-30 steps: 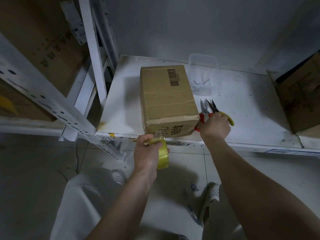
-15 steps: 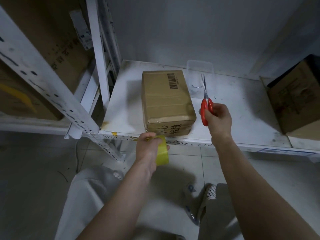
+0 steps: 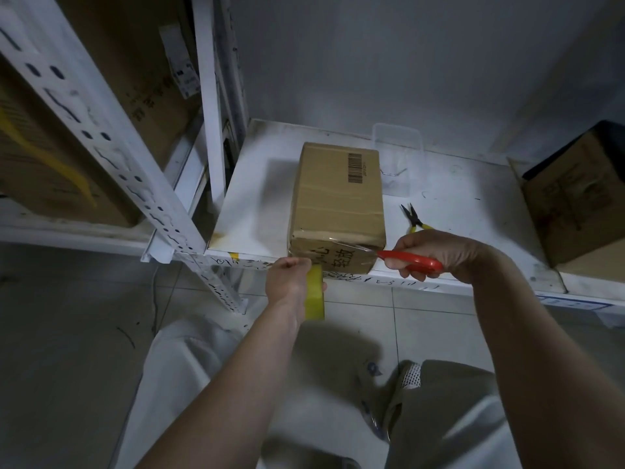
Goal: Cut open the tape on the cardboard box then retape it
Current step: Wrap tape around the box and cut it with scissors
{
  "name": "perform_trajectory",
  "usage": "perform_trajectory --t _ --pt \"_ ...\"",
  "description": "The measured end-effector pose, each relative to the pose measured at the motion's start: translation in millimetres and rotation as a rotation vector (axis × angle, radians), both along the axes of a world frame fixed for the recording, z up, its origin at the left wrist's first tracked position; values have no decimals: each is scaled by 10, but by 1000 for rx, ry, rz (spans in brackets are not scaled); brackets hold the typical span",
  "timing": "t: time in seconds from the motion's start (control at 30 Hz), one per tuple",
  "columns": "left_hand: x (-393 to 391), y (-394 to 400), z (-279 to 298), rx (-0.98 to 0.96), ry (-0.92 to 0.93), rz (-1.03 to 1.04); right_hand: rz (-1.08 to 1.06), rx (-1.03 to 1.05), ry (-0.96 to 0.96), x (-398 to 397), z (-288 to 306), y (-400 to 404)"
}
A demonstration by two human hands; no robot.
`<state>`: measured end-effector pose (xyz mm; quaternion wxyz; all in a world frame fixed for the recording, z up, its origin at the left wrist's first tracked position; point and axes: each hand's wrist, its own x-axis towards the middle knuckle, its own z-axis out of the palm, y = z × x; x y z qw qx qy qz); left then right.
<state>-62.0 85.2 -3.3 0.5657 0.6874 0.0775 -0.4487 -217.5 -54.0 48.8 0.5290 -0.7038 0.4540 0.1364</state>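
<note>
Right hand [image 3: 436, 253] swung scissors [image 3: 411, 259] down to box [image 3: 338, 211] front, gripping handles; left hand [image 3: 287, 282] still grips tape roll [image 3: 315, 292]; clear strip stretched, cut likely next.

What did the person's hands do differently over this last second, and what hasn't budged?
The right hand picked the red scissors up from beside the pliers on the shelf, lifted them, then brought them down to the cardboard box's near right corner. The left hand still holds the yellow tape roll; box and pliers stayed put.
</note>
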Motion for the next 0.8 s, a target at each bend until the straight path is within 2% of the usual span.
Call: perform_trajectory --t 0.1,0.2,0.4,0.8 --pt "39 22 -60 4 -18 -11 14 23 5 -34 5 -40" --pt "71 23 -126 24 -44 -57 68 130 11 -42 2 -27" --pt "145 36 -125 7 -53 -109 55 97 174 166 -194 47" --pt "213 43 -164 2 -53 -168 -85 81 83 327 -265 212"
